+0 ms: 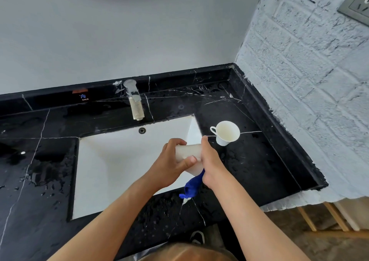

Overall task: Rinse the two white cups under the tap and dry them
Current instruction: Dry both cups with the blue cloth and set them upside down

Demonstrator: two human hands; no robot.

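My left hand point(171, 161) grips a white cup point(188, 150) lying sideways over the right part of the white sink point(111, 160). My right hand point(210, 160) covers the cup's mouth end and holds a blue cloth point(192, 186), whose tail hangs down below the hand. The cup's opening is hidden by that hand. A second white cup point(226, 132) with a handle stands upright on the black counter point(249, 156) to the right of the sink, apart from both hands. The tap point(135, 102) stands behind the sink; no water runs from it.
Water drops lie on the black marble counter to the left of the sink and along its front edge. A white brick wall point(309, 81) closes the right side. A raised black ledge runs along the back and right of the counter.
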